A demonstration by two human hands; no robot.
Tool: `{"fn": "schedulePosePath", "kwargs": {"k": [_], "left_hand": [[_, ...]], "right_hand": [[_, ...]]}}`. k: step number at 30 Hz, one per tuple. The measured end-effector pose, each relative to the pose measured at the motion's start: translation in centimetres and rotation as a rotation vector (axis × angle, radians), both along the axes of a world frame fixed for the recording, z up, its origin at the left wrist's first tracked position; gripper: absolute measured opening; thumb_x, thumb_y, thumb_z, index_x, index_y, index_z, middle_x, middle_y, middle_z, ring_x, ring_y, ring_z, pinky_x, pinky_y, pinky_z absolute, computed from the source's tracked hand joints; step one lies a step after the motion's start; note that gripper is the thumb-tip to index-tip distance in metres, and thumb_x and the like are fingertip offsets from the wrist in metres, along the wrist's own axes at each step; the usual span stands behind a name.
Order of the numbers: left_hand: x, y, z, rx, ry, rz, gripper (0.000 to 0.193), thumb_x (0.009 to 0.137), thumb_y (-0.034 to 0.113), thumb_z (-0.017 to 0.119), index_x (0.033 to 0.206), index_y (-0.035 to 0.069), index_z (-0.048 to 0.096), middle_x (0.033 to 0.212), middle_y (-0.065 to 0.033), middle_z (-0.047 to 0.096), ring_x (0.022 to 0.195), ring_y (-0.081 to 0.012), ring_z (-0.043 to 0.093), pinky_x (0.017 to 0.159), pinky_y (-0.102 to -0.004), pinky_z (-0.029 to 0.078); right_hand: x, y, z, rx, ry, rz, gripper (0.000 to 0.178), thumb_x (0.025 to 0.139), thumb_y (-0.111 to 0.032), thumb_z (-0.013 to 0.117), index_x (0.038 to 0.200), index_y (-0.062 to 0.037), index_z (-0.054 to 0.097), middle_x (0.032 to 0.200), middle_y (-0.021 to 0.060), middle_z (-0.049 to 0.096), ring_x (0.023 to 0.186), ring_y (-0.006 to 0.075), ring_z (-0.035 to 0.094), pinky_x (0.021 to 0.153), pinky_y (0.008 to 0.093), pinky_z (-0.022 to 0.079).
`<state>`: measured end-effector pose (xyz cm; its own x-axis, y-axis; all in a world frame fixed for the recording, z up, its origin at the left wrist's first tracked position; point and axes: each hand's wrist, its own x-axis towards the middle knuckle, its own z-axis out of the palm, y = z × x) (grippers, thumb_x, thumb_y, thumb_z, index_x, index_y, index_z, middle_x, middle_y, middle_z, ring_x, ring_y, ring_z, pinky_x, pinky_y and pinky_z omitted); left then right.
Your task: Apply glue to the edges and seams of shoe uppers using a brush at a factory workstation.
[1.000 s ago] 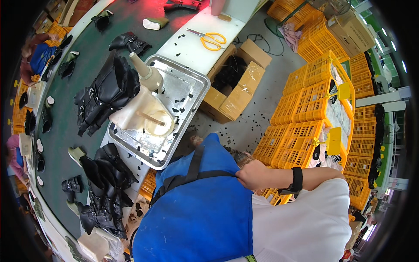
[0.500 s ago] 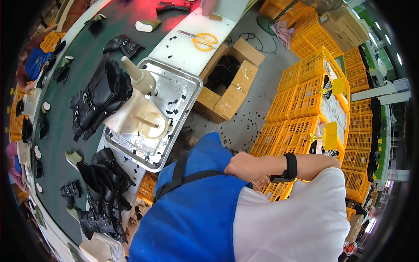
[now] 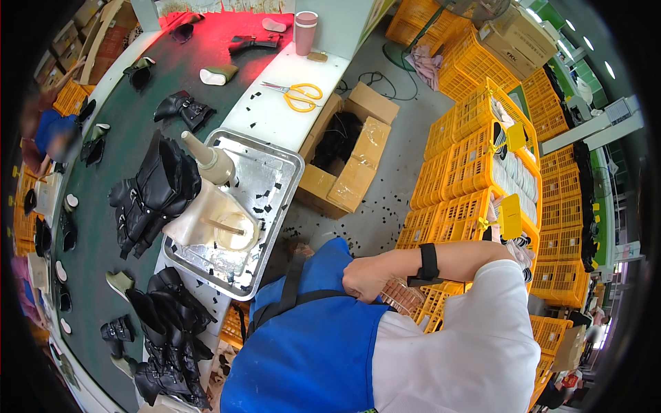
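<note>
My right hand [image 3: 367,277] is closed, its fingers curled in against the blue apron [image 3: 303,344] at my waist. What it grips, if anything, is hidden. A black band [image 3: 428,260] circles that wrist. My left hand does not show; the apron and body cover that side. Nearest on the bench is a metal tray [image 3: 292,186] with a cream plastic container [image 3: 200,220], a brush [image 3: 224,226] lying in its opening, and a beige nozzle bottle [image 3: 213,162]. Black boots [image 3: 162,186] stand beside the tray, and more black boots [image 3: 169,323] lie nearer me.
Yellow-handled scissors [image 3: 296,95] and a pink cup [image 3: 305,33] are on the white ledge. An open cardboard box [image 3: 358,172] with black material stands on the floor, which is strewn with black scraps. Stacked yellow crates [image 3: 454,165] line the right. Boots are spread over the green belt [image 3: 96,255].
The view has shifted, so the tray and boots sit lower in the picture and the whole pink cup shows. My right hand stays closed at the apron, a little further left in the picture.
</note>
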<state>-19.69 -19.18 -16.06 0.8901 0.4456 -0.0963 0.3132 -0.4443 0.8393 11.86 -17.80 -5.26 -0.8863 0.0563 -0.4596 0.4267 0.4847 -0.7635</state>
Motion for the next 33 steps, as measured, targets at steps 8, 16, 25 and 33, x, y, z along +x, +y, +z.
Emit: {"fn": "schedulePosePath", "kwargs": {"k": [8, 16, 25, 33], "left_hand": [[-4.4, -11.0, 1.4, -0.085, 0.095, 0.314, 0.039, 0.075, 0.037, 0.055, 0.064, -0.001, 0.054, 0.068, -0.0212, 0.057, 0.069, -0.0398, 0.056, 0.061, -0.0456, 0.044], [-3.1, -18.7, 6.7, -0.161, 0.209, 0.299, 0.03, 0.063, 0.028, 0.064, 0.064, -0.002, 0.059, 0.062, -0.023, 0.057, 0.062, -0.0415, 0.057, 0.054, -0.0479, 0.044], [-0.7, -20.8, 5.6, -0.24, 0.196, 0.454, 0.024, 0.066, 0.022, 0.059, 0.066, -0.002, 0.062, 0.062, -0.0221, 0.057, 0.06, -0.0396, 0.056, 0.054, -0.0453, 0.044], [-0.8, -22.1, 7.0, -0.196, 0.264, 0.602, 0.021, 0.063, 0.019, 0.058, 0.062, -0.001, 0.061, 0.061, -0.0205, 0.057, 0.059, -0.0385, 0.056, 0.053, -0.0441, 0.044]], "right_hand": [[-1.5, 1.7, -0.6, -0.008, -0.085, 0.138, 0.013, 0.057, -0.017, 0.061, 0.058, -0.0038, 0.06, 0.06, 0.016, 0.058, 0.058, 0.0352, 0.057, 0.052, 0.0426, 0.043], [-1.3, 2.9, -3.4, -0.032, -0.015, 0.291, 0.02, 0.056, -0.017, 0.065, 0.055, 0.001, 0.055, 0.057, 0.0213, 0.051, 0.054, 0.0395, 0.051, 0.047, 0.039, 0.041], [-5.3, 3.9, 1.6, -0.177, 0.118, 0.168, 0.024, 0.068, -0.026, 0.061, 0.062, -0.0035, 0.057, 0.059, 0.0184, 0.054, 0.052, 0.0324, 0.053, 0.049, 0.0358, 0.041], [-8.4, 5.2, 6.6, -0.133, 0.014, 0.152, 0.022, 0.068, -0.024, 0.062, 0.066, -0.0016, 0.059, 0.061, 0.0175, 0.055, 0.054, 0.0293, 0.055, 0.051, 0.0345, 0.043]]}}
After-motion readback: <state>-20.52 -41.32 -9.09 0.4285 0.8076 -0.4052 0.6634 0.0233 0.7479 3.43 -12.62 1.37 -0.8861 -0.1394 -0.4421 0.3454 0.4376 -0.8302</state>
